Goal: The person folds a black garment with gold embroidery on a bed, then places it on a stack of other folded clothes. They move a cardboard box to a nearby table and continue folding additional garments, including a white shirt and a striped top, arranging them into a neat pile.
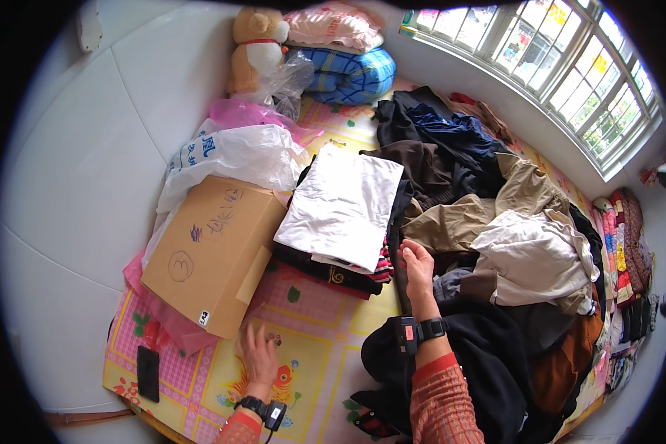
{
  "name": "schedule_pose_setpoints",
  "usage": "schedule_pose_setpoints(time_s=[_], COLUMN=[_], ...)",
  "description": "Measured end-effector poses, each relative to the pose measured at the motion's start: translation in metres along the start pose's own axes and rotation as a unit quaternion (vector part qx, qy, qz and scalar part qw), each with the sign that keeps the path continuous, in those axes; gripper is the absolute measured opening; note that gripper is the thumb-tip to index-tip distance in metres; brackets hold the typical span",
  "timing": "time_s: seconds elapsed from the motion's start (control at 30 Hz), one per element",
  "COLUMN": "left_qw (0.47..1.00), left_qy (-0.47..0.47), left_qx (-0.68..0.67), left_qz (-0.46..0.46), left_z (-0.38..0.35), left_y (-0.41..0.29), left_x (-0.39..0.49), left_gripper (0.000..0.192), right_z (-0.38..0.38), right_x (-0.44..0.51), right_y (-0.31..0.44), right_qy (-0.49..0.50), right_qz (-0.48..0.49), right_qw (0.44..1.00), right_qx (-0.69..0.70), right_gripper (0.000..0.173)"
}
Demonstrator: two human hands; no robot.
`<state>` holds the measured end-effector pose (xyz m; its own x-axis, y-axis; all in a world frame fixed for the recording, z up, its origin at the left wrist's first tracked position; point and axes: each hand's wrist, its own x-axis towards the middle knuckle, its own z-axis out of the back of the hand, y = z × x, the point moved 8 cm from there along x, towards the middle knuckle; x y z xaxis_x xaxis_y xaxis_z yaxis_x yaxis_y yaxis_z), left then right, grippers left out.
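Observation:
My left hand (pixel 258 355) hovers over or rests on the patterned bed covering, just below the lower corner of a cardboard box (pixel 213 255). Its fingers are apart and hold nothing. Beside the right edge of a folded stack of clothes, my right hand (pixel 419 269) has slightly curled fingers with nothing visible in them. A white folded garment (pixel 341 205) tops that stack, over black (pixel 327 272) and striped pieces (pixel 386 263). To the right lies a heap of loose clothes, including khaki trousers (pixel 455 222), a crumpled white garment (pixel 533 258) and a large black garment (pixel 472 338).
A black phone (pixel 148 373) lies near the bed's left front edge. White (pixel 244 152) and pink plastic bags (pixel 255 114) sit behind the box. A plush toy (pixel 250 55) and rolled blue bedding (pixel 344 75) stand at the back. A barred window (pixel 555 61) is at right.

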<state>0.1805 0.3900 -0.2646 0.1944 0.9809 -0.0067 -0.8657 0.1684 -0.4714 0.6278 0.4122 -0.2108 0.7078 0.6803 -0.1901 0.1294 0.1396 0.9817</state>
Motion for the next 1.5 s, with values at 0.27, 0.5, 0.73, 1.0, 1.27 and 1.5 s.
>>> schedule_pose_setpoints(time_s=[0.27,0.5,0.73,1.0,1.27,1.5], left_qw=[0.991,0.992,0.992,0.994,0.993,0.993], left_qy=[-0.053,-0.057,-0.062,-0.054,-0.061,-0.069], left_qx=[0.122,0.111,0.111,0.096,0.097,0.095], left_qz=[0.001,0.005,0.000,0.006,0.003,0.000], left_z=[-0.007,-0.004,-0.003,-0.002,0.000,0.002], left_y=[0.016,0.016,0.016,0.018,0.016,0.015], left_x=[-0.024,-0.024,-0.023,-0.022,-0.024,-0.022], left_gripper=[0.057,0.057,0.058,0.059,0.059,0.058], right_z=[-0.042,-0.065,-0.086,-0.073,-0.050,-0.058], right_x=[0.020,0.034,0.022,0.035,-0.016,-0.001], right_y=[0.007,0.020,0.041,0.033,0.056,0.045], right_qy=[0.000,0.021,0.139,0.119,-0.005,0.006], right_qz=[0.017,-0.012,-0.082,-0.054,0.096,-0.011], right_qw=[0.983,0.976,0.986,0.982,0.924,0.947], right_qx=[-0.182,-0.217,-0.048,-0.138,-0.371,-0.321], right_gripper=[0.040,0.052,0.036,0.036,0.039,0.051])
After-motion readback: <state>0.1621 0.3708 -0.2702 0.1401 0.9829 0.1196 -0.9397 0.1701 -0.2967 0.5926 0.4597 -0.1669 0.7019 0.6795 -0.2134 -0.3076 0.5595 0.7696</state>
